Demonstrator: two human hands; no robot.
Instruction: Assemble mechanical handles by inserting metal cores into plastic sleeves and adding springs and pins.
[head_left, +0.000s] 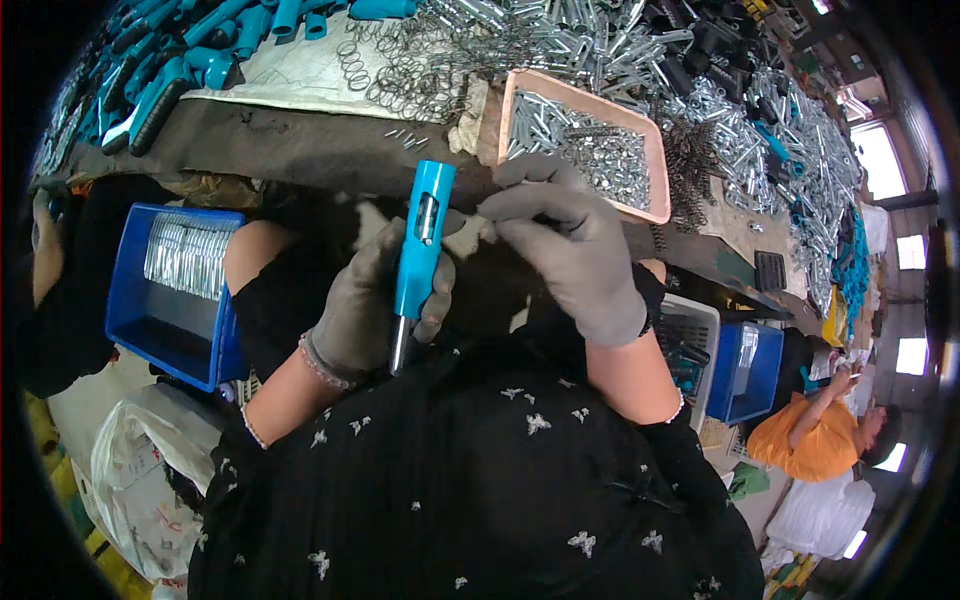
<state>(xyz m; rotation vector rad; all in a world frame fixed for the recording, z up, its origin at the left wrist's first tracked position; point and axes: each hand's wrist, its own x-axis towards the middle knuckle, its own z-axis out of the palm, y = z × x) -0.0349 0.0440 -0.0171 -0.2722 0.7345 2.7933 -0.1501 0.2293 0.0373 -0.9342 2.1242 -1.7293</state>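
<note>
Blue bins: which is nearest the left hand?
The left blue bin, beside the left knee; the right blue bin stands past the right hand.

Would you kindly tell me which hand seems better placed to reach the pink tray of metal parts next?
Probably the right hand: it is nearer the pink tray, though whether it pinches anything is unclear; the left hand holds the teal tubular housing.

The tube (417, 262) is teal, the tray (656, 170) peach.
</note>
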